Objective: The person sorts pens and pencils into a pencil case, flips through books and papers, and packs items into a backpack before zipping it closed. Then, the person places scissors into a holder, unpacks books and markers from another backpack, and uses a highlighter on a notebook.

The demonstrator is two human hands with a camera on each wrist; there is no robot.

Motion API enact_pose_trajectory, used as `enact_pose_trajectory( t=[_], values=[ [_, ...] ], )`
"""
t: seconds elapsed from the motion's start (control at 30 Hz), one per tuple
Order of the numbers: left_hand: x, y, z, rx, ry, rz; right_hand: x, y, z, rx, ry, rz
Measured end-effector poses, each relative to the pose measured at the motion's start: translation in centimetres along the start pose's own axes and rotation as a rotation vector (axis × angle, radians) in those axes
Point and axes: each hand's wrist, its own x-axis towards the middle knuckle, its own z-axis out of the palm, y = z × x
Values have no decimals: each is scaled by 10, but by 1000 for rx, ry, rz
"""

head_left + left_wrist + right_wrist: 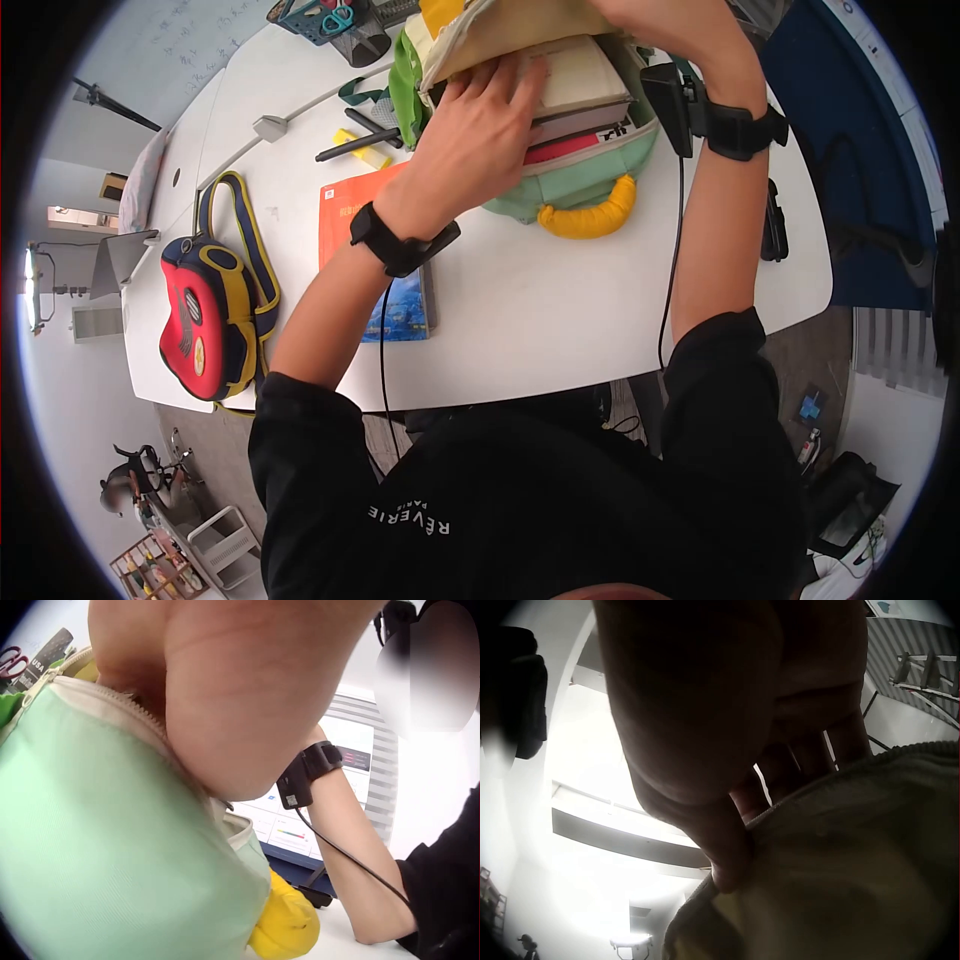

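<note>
A mint-green backpack (600, 180) with a yellow handle (590, 210) lies unzipped on the white table. My right hand (690, 30) holds up its cream-lined flap (520, 40). In the right wrist view the thumb (731, 862) lies on the lining and the other fingers go behind the zipped edge. Inside the backpack are several books, a cream-coloured one (585, 75) on top and a red one (570, 150) nearer the handle. My left hand (480, 135) reaches into the opening, its extended fingers over the books and its fingertips at the flap's shadow.
Left of the backpack lie an orange book (345, 195), a book with a blue cover (405, 305), a yellow object (365, 150) and black pens (350, 145). A red and navy bag (195, 320) stands at the table's left. A black pen holder (360, 45) is at the back.
</note>
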Motion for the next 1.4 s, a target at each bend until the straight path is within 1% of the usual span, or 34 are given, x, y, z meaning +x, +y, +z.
enact_pose_trajectory(
  t=[0.07,0.13,0.17,0.2,0.27,0.3,0.33,0.4,0.47,0.53,0.57,0.6,0.67,0.7,0.73,0.8,0.83,0.9,0.93,1.0,1.03,1.07,1.1,1.17,1.2,1.27,1.3,1.33,1.4],
  values=[
    [-4,1,2,11,32,24,0,-2,-2,-37,5,3],
    [-14,6,-3,83,29,114,-1,-1,-3,-66,11,8],
    [-18,14,-6,50,53,119,0,1,-2,-56,3,13],
    [-25,18,-11,57,50,117,0,1,-1,-44,-6,17],
    [-41,30,-25,28,6,177,-1,-3,-2,-49,-9,32],
    [-51,38,-32,-14,-1,121,0,-6,-2,-60,-10,44],
    [-61,42,-41,5,-6,108,0,-7,-2,-42,-10,29],
    [-83,47,-61,-35,-37,68,-2,-5,-1,-95,14,-47],
    [-114,40,-76,-2,-71,32,1,-6,1,-61,24,-32],
    [-152,26,-86,63,-123,-38,0,-10,3,-61,-3,58],
    [-167,23,-93,103,-117,-69,0,-24,2,-120,-16,132],
    [-180,23,-100,148,-116,-95,-1,-23,5,-104,-20,138],
    [-205,22,-106,221,-111,-200,-2,-18,8,-54,-4,85],
    [-220,18,-101,196,-95,-270,-2,-20,7,-85,-7,79],
    [-228,18,-101,49,-152,-396,-4,-20,8,-83,-1,84],
    [-238,21,-102,-72,-372,-501,-10,-20,11,-145,77,-37],
    [-235,25,-105,-75,-374,-501,-10,-20,11,-146,74,-35],
    [-224,35,-111,-189,-452,-596,-10,-20,11,-90,54,-3],
    [-225,40,-107,-193,-456,-593,-9,-20,9,-91,53,2],
    [-225,50,-98,-70,-464,-609,-4,-19,5,-63,-14,90],
    [-223,54,-96,-43,-477,-611,-3,-14,4,-71,-8,96],
    [-221,56,-95,-46,-478,-597,-3,-7,5,-76,-15,30],
    [-220,58,-95,-43,-469,-627,-3,-2,4,-82,-24,-36],
    [-216,64,-93,-43,-451,-672,-4,0,2,-86,-26,-49],
    [-214,64,-94,-50,-455,-660,-4,1,3,-79,-33,-69],
    [-208,60,-101,-121,-483,-645,-4,2,4,-76,-29,-46],
    [-195,59,-105,-76,-472,-548,-3,1,5,-65,-32,-42],
    [-179,57,-106,-83,-473,-542,-3,1,5,-51,-36,-42],
    [-145,51,-102,-201,-303,-374,-3,-1,6,-38,-45,-36]
  ],
)
